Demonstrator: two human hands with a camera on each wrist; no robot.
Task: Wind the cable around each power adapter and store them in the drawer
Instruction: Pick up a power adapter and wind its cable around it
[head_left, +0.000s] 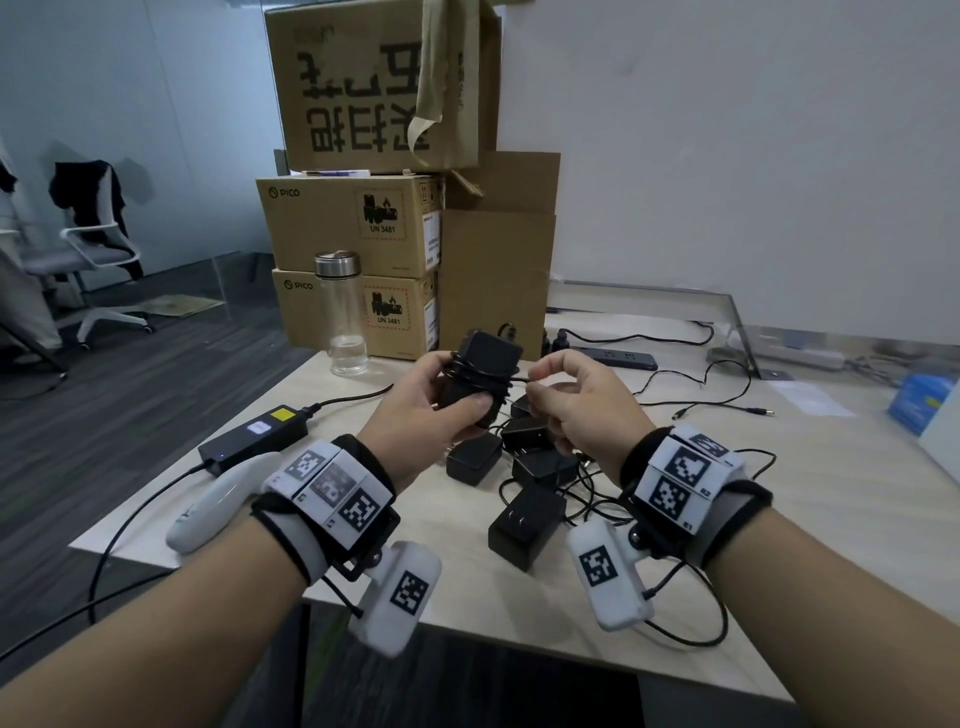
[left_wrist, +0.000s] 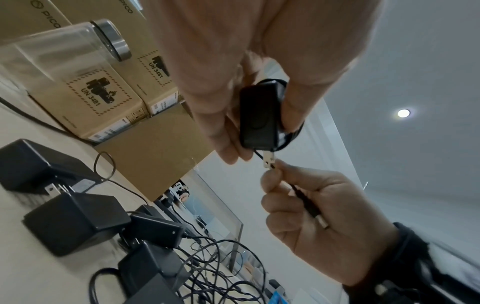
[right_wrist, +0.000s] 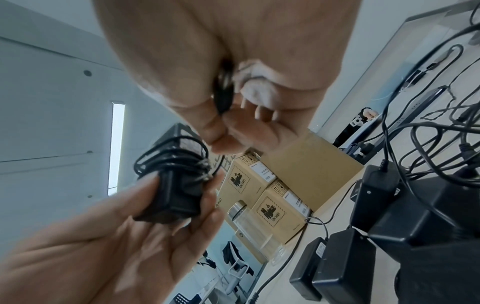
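My left hand (head_left: 441, 410) holds one black adapter (head_left: 480, 371) in the air above the counter (head_left: 810, 499), with thumb and fingers curled around its lower half. The adapter stands almost upright, its long axis tilted a little, the top end pointing up and away from me toward the boxes (head_left: 353, 228). The cable (head_left: 480, 375) is wound several turns across its middle, at a right angle to the long axis. My right hand (head_left: 576, 402) is just beside it and pinches the loose end of the cable between thumb and forefinger; the other fingers are curled. The rest of the adapters (head_left: 524, 486) lie on the counter under my hands, mixed with their loose cables. On two boxes I can read "PICO" and "UN 3481", with a battery and flame sign. The top box carries big black characters, upside down, which I cannot read. A bottle (head_left: 343, 312) stands before the boxes.
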